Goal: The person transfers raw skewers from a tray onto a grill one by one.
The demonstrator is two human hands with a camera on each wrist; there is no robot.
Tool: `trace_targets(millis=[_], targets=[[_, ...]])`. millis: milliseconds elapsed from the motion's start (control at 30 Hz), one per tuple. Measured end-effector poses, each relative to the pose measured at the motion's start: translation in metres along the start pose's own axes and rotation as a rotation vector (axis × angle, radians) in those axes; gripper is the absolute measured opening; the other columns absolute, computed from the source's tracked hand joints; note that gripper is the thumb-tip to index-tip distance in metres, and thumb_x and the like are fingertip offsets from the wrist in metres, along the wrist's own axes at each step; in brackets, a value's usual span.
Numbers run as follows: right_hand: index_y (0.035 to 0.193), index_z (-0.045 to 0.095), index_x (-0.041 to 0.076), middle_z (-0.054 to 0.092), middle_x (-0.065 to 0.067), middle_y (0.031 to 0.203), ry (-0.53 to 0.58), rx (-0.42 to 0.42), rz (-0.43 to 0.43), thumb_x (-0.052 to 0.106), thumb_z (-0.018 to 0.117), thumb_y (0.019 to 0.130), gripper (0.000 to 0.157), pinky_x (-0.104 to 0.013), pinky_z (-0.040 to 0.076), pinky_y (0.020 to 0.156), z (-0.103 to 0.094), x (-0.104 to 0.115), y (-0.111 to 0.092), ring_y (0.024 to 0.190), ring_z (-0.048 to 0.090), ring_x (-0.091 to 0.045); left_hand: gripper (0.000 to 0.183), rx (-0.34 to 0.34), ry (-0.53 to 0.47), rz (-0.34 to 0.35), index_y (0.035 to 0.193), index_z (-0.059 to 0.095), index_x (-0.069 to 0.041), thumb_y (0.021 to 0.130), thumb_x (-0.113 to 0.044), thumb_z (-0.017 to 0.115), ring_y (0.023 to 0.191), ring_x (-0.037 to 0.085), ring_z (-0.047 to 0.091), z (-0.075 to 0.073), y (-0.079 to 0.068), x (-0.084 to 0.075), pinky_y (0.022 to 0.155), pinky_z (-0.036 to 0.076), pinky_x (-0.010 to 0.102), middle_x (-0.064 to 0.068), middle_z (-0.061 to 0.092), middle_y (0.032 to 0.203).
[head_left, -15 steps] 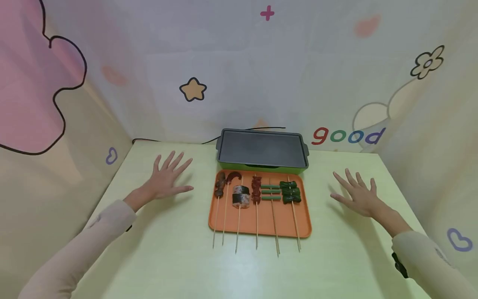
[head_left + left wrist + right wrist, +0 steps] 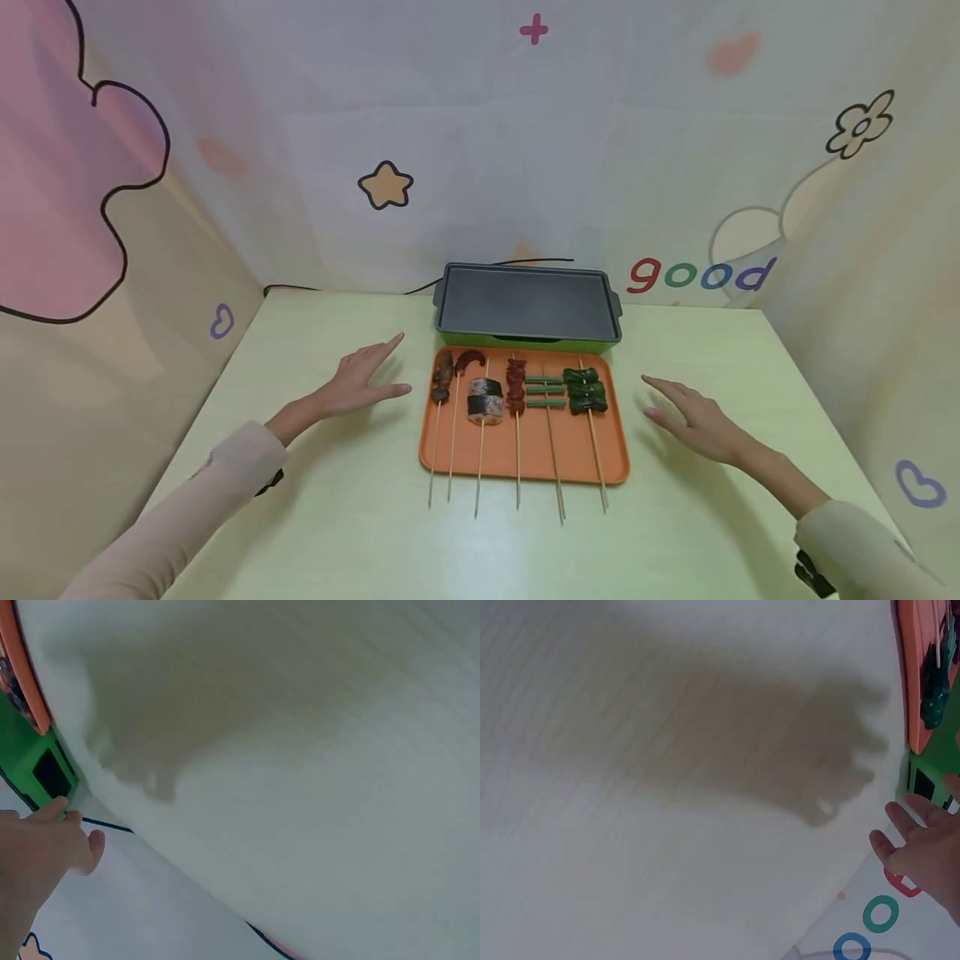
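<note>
An orange tray [image 2: 498,462] lies mid-table, bearing several food skewers side by side, their sticks reaching past its near edge. Among them are a banded black-and-white skewer [image 2: 485,402], a red meat skewer [image 2: 516,387], a green stalk skewer [image 2: 545,392] and a dark green leafy skewer [image 2: 585,391]. Left of the tray my left hand [image 2: 351,385] hovers with straight fingers, holding nothing. My right hand [image 2: 699,422] hovers on the other side, also holding nothing, thumb apart from the fingers. Each hand casts a shadow on the tabletop in its wrist view.
Right behind the tray stands a green-based griddle [image 2: 528,302] with a flat dark grey plate and side handles. Patterned cloth [image 2: 480,192] hangs at the back and both sides of the pale table [image 2: 360,533].
Both hands have moved inward toward the tray and turned, their spread fingers drawing closer together. The tray, skewers and griddle have stayed in place.
</note>
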State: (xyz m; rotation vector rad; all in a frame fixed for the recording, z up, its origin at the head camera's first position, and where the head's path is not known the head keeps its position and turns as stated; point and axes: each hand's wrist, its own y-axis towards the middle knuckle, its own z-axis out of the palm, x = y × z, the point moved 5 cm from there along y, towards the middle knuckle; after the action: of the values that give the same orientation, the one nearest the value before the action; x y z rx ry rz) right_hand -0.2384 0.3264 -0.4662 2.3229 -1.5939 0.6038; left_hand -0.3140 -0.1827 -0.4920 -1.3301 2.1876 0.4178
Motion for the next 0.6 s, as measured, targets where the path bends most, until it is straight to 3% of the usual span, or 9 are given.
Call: trace_targets(millis=[67, 167, 300, 433, 600], targets=[[0.152, 0.044, 0.0, 0.052, -0.028, 0.147, 0.045, 0.0, -0.014, 0.031, 0.055, 0.106, 0.056, -0.067, 0.046, 0.104, 0.003, 0.007, -0.002, 0.132, 0.052, -0.048, 0.092, 0.012, -0.056, 0.01, 0.166, 0.017, -0.018, 0.095, -0.05, 0.066, 0.152, 0.042, 0.027, 0.005, 0.001, -0.004, 0.117, 0.017, 0.072, 0.014, 0.034, 0.166], [0.146, 0.05, -0.004, 0.065, -0.024, 0.131, 0.126, 0.022, -0.023, 0.026, 0.056, 0.106, 0.05, -0.046, 0.059, 0.092, 0.007, 0.017, -0.006, 0.113, 0.066, -0.036, 0.088, 0.039, -0.154, 0.026, 0.165, 0.019, -0.012, 0.097, -0.042, 0.067, 0.15, 0.044, 0.032, 0.012, -0.001, -0.008, 0.117, 0.023, 0.074, 0.019, 0.039, 0.162], [0.141, 0.052, -0.008, 0.073, -0.018, 0.108, 0.325, 0.132, 0.016, 0.02, 0.056, 0.106, 0.045, -0.027, 0.06, 0.072, 0.018, 0.026, -0.012, 0.088, 0.071, -0.022, 0.08, 0.097, -0.302, 0.012, 0.163, 0.021, -0.004, 0.102, -0.033, 0.063, 0.143, 0.043, 0.043, 0.02, -0.005, -0.011, 0.117, 0.036, 0.064, 0.024, 0.047, 0.155], [0.144, 0.047, -0.01, 0.071, -0.019, 0.104, 0.558, 0.274, 0.098, 0.021, 0.053, 0.108, 0.048, -0.03, 0.062, 0.072, 0.033, 0.032, -0.019, 0.084, 0.071, -0.019, 0.073, 0.166, -0.452, -0.054, 0.162, 0.021, -0.003, 0.105, -0.028, 0.059, 0.132, 0.037, 0.056, 0.027, -0.007, -0.011, 0.11, 0.048, 0.05, 0.024, 0.052, 0.148], [0.148, 0.039, -0.014, 0.07, -0.016, 0.104, 0.779, 0.372, 0.149, 0.023, 0.049, 0.109, 0.054, -0.032, 0.063, 0.078, 0.045, 0.04, -0.028, 0.089, 0.073, -0.02, 0.069, 0.244, -0.619, -0.095, 0.162, 0.018, 0.001, 0.105, -0.016, 0.055, 0.122, 0.034, 0.064, 0.036, -0.007, -0.011, 0.103, 0.055, 0.042, 0.031, 0.051, 0.145]])
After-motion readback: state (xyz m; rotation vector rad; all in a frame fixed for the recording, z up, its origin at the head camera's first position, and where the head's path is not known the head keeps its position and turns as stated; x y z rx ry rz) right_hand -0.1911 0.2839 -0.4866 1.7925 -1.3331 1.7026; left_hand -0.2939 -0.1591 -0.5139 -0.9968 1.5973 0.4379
